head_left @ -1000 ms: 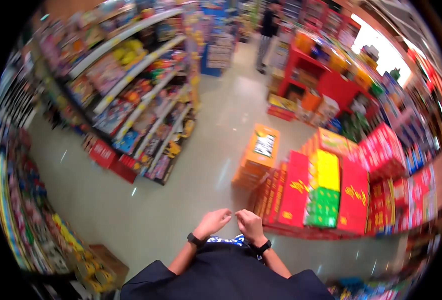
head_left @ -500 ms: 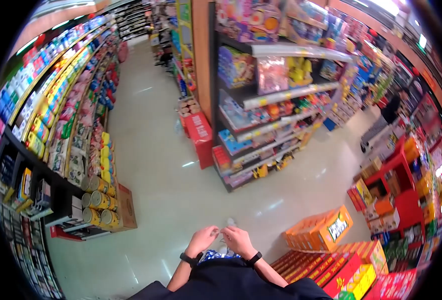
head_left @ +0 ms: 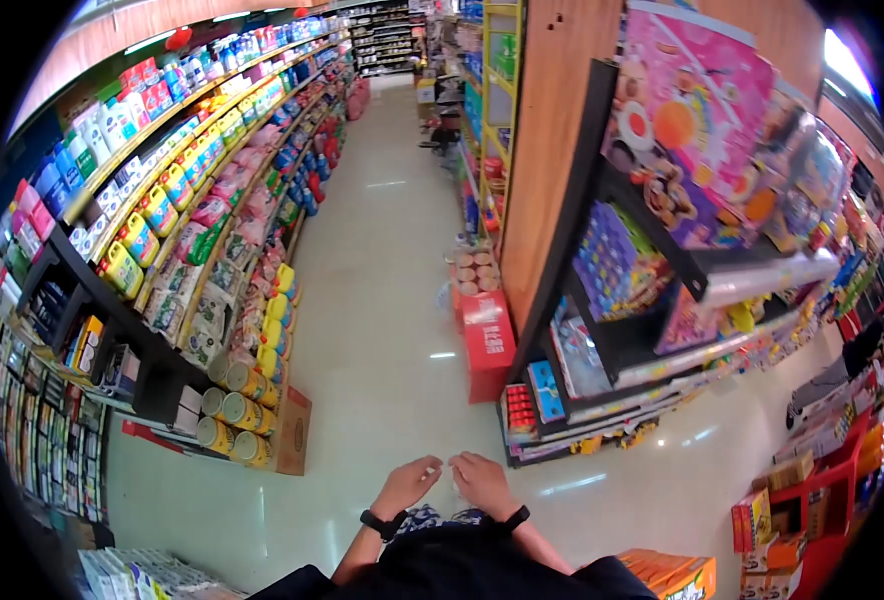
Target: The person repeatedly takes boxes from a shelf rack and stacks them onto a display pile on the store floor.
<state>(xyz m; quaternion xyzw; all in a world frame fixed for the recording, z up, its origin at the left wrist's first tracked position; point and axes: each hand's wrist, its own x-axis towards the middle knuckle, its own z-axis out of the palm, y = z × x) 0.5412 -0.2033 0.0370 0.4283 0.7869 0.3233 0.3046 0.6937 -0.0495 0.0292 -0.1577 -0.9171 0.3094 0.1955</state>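
Low in front of my dark top, my left hand (head_left: pixel 410 486) and my right hand (head_left: pixel 483 483) are raised over the aisle floor. Their loosely bent fingers point at each other with a small gap between the tips. Neither hand shows anything in its grasp, and both are open. Each wrist wears a black band. Nearest to the left hand are yellow cans (head_left: pixel 248 412) at the end of the left shelf. To the right of the right hand stands the toy shelf (head_left: pixel 662 370).
Household bottles (head_left: pixel 159 212) line the long left shelf. A red box (head_left: pixel 488 345) with rolls on top stands against the wooden pillar (head_left: pixel 552 130). Orange cartons (head_left: pixel 667 573) lie at the lower right, white stacked packs (head_left: pixel 147 575) at the lower left. A person (head_left: pixel 857 350) is at the far right.
My view has turned right-to-left and moved forward, so the pillar and toy shelf sit farther right and closer. My hands have parted slightly at the fingertips.
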